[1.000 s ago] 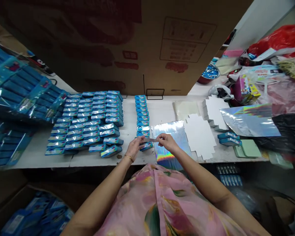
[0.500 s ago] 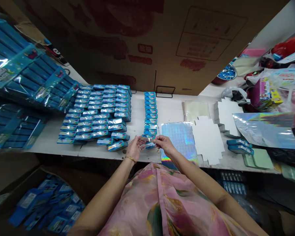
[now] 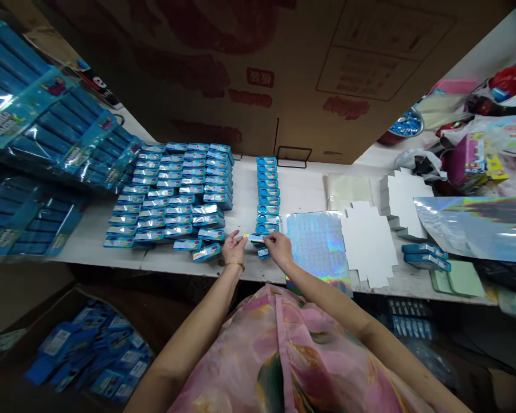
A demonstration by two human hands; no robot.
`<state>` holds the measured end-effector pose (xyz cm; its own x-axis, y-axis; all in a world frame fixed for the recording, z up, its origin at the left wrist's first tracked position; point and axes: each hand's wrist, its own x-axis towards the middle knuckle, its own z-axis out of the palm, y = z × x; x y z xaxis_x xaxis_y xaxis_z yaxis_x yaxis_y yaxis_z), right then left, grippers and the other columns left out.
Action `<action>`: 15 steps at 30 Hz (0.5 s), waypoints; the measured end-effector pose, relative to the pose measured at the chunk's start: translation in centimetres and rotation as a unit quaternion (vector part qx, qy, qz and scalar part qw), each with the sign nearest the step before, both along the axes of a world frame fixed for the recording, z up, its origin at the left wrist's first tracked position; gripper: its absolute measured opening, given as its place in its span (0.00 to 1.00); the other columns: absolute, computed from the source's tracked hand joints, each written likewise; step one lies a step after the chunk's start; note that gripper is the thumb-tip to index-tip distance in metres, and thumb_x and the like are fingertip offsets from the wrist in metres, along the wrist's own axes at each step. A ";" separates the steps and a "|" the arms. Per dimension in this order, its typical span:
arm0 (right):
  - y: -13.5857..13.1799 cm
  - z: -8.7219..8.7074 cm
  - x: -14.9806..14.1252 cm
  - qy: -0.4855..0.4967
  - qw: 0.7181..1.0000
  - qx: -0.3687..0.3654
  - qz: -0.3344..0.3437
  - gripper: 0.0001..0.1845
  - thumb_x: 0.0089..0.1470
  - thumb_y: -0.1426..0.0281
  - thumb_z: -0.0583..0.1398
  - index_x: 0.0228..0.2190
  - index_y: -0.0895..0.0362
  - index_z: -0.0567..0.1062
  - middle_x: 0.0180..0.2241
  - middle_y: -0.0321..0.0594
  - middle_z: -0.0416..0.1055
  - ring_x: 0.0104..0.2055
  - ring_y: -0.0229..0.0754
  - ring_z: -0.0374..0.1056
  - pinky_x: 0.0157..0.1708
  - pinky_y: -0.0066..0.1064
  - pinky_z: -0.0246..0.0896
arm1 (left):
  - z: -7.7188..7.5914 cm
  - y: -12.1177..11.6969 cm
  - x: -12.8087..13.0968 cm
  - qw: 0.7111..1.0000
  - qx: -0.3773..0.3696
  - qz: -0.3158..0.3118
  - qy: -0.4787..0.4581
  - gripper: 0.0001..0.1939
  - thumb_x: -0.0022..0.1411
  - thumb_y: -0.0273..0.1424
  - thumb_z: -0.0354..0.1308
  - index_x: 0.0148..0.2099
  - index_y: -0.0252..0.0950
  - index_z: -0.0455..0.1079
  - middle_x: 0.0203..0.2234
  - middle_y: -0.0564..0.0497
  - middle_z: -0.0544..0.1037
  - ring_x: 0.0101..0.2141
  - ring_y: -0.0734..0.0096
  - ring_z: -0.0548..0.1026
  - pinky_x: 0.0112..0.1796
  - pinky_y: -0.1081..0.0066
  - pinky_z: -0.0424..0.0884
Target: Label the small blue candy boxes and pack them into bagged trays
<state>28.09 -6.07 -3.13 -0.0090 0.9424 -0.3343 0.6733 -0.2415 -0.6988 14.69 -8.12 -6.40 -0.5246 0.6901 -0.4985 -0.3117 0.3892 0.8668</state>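
The right hand [image 3: 279, 247] pinches a small shiny strip [image 3: 254, 237] near the front part of a row of blue boxes [image 3: 268, 193].
The strip lies just left of the right hand, whose thumb and finger are closed on its end. The left hand [image 3: 234, 250] has loosely spread fingers, near the strip's other end; whether it touches, one cannot tell. Right of the right hand, a shiny sheet [image 3: 316, 244] lies on the counter [image 3: 245, 198].
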 end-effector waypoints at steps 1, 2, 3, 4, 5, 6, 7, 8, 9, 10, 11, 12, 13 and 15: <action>0.1 0.1 -0.1 -0.026 1.000 0.002 0.012 0.08 0.47 0.66 0.56 0.24 0.55 0.73 0.25 0.37 0.71 0.29 0.38 0.65 0.30 0.28 0.55 | -0.3 0.0 0.0 1.000 -0.004 0.007 -0.004 0.28 0.36 0.32 0.63 0.43 0.33 0.65 0.23 0.55 0.72 0.26 0.77 0.70 0.29 0.76 0.64; 0.3 0.3 -0.2 -0.048 0.999 0.001 0.024 0.08 0.48 0.67 0.55 0.25 0.55 0.73 0.26 0.38 0.71 0.30 0.39 0.65 0.31 0.28 0.55 | -0.5 0.0 0.0 1.000 -0.009 0.014 -0.009 0.28 0.36 0.31 0.63 0.44 0.33 0.65 0.23 0.54 0.72 0.26 0.77 0.71 0.29 0.76 0.64; 0.4 0.4 -0.3 -0.069 0.997 -0.004 0.036 0.08 0.48 0.67 0.55 0.26 0.55 0.73 0.28 0.38 0.72 0.31 0.39 0.66 0.31 0.28 0.54 | -0.8 0.0 0.1 1.000 -0.015 0.019 -0.014 0.28 0.36 0.31 0.63 0.44 0.33 0.65 0.24 0.54 0.72 0.26 0.78 0.71 0.30 0.76 0.64; 0.5 0.6 -0.4 -0.091 0.995 -0.011 0.048 0.09 0.49 0.67 0.54 0.27 0.55 0.73 0.29 0.38 0.72 0.33 0.40 0.66 0.31 0.28 0.54 | -1.0 0.0 0.2 0.999 -0.021 0.023 -0.018 0.27 0.37 0.30 0.63 0.44 0.33 0.65 0.24 0.53 0.72 0.26 0.78 0.71 0.30 0.76 0.65; 0.6 0.6 -0.5 -0.112 0.992 -0.017 0.060 0.09 0.50 0.66 0.54 0.28 0.54 0.73 0.30 0.38 0.72 0.34 0.40 0.66 0.31 0.28 0.54 | -1.3 0.0 0.3 0.999 -0.027 0.025 -0.021 0.27 0.37 0.29 0.63 0.44 0.32 0.65 0.24 0.53 0.72 0.25 0.78 0.71 0.30 0.76 0.65; 0.7 0.6 -0.5 -0.133 0.988 -0.022 0.073 0.09 0.50 0.66 0.54 0.28 0.54 0.73 0.31 0.38 0.72 0.34 0.40 0.66 0.31 0.28 0.54 | -1.5 0.0 0.5 0.999 -0.030 0.026 -0.021 0.27 0.37 0.29 0.63 0.44 0.32 0.65 0.24 0.53 0.72 0.25 0.78 0.71 0.30 0.76 0.65; 0.7 0.7 -0.6 -0.153 0.984 -0.026 0.086 0.10 0.51 0.65 0.53 0.29 0.54 0.73 0.32 0.38 0.72 0.35 0.40 0.66 0.31 0.28 0.54 | -1.6 0.0 0.6 0.999 -0.032 0.024 -0.020 0.27 0.38 0.29 0.62 0.45 0.31 0.65 0.24 0.53 0.72 0.25 0.78 0.71 0.30 0.75 0.65; 0.8 0.7 -0.5 -0.174 0.980 -0.027 0.097 0.10 0.52 0.65 0.53 0.30 0.54 0.73 0.33 0.38 0.72 0.36 0.41 0.66 0.31 0.28 0.54 | -1.8 0.0 0.7 0.999 -0.032 0.021 -0.018 0.26 0.39 0.28 0.62 0.45 0.31 0.65 0.24 0.53 0.72 0.24 0.78 0.71 0.30 0.75 0.66; 0.7 0.7 -0.5 -0.193 0.975 -0.022 0.108 0.11 0.53 0.64 0.52 0.33 0.54 0.72 0.34 0.38 0.71 0.36 0.41 0.66 0.31 0.28 0.54 | -1.9 0.0 0.8 0.999 -0.031 0.018 -0.015 0.25 0.40 0.28 0.61 0.45 0.30 0.65 0.23 0.53 0.72 0.24 0.78 0.71 0.30 0.74 0.66; 0.6 0.7 -0.4 -0.211 0.970 -0.010 0.122 0.12 0.54 0.64 0.51 0.35 0.54 0.71 0.35 0.39 0.71 0.36 0.41 0.66 0.31 0.28 0.54 | -2.0 0.1 0.9 0.999 -0.031 0.017 -0.014 0.25 0.40 0.27 0.61 0.44 0.30 0.66 0.23 0.53 0.72 0.24 0.77 0.71 0.31 0.73 0.66; 0.3 0.8 -0.2 -0.226 0.963 0.009 0.147 0.13 0.55 0.65 0.50 0.38 0.54 0.70 0.36 0.40 0.70 0.37 0.41 0.65 0.32 0.29 0.54 | -2.0 0.0 0.9 0.999 -0.030 0.015 -0.006 0.23 0.41 0.27 0.60 0.44 0.30 0.66 0.23 0.53 0.72 0.25 0.76 0.71 0.32 0.72 0.67; 0.0 0.9 0.0 -0.238 0.953 0.033 0.183 0.14 0.56 0.67 0.48 0.41 0.54 0.69 0.37 0.41 0.70 0.38 0.41 0.65 0.33 0.29 0.54 | -2.1 0.0 0.8 1.000 -0.027 0.007 0.014 0.21 0.41 0.26 0.59 0.43 0.31 0.67 0.23 0.53 0.72 0.26 0.75 0.71 0.33 0.71 0.67; -0.3 1.0 0.2 -0.248 0.940 0.058 0.226 0.15 0.57 0.69 0.47 0.43 0.54 0.68 0.38 0.42 0.69 0.39 0.41 0.64 0.34 0.30 0.54 | -2.1 -0.1 0.7 0.999 -0.018 -0.014 0.048 0.19 0.43 0.26 0.58 0.41 0.31 0.69 0.25 0.51 0.73 0.28 0.73 0.71 0.36 0.70 0.67; -1.0 1.2 0.7 -0.262 0.907 0.100 0.313 0.18 0.57 0.72 0.46 0.47 0.54 0.65 0.40 0.45 0.68 0.40 0.43 0.63 0.37 0.32 0.53 | -2.2 -0.5 0.3 0.985 0.013 -0.098 0.143 0.15 0.45 0.25 0.54 0.39 0.34 0.71 0.31 0.49 0.74 0.34 0.69 0.72 0.41 0.66 0.66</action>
